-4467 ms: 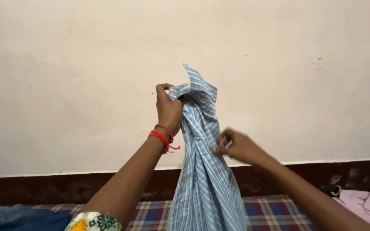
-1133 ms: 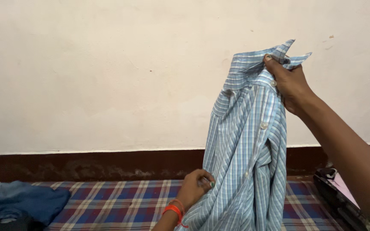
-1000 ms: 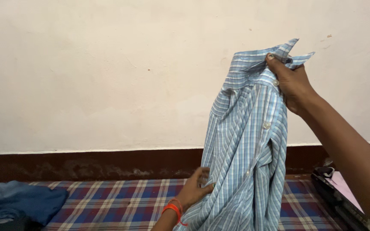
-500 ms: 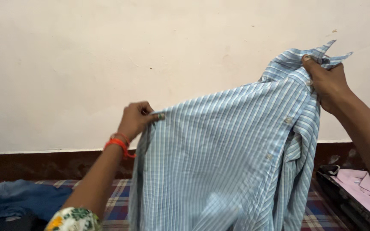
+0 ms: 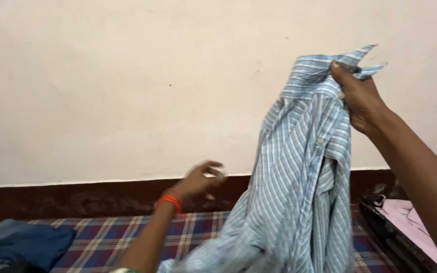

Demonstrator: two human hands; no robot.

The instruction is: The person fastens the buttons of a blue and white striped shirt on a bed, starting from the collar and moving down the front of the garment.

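One hand, the right hand point(image 5: 360, 98), grips the blue striped cotton shirt point(image 5: 299, 187) by its collar; the blurred left hand point(image 5: 201, 178) seems open beside it, the shirt still unfolded.

Below you lies a bed point(image 5: 127, 235) covered in a plaid cloth of dark blue, red and cream checks, running along the foot of the wall. At its far left, a crumpled dark blue garment point(image 5: 18, 242) lies directly on the cloth, with a darker bundle just below it at the picture's edge. At the right end, a pale pink garment point(image 5: 413, 222) lies on a dark, flat case-like thing point(image 5: 380, 230), which is cut off by the frame. The hem of the blue striped shirt point(image 5: 299, 202) hangs down over the middle of the bed; you cannot tell whether it touches the cloth.
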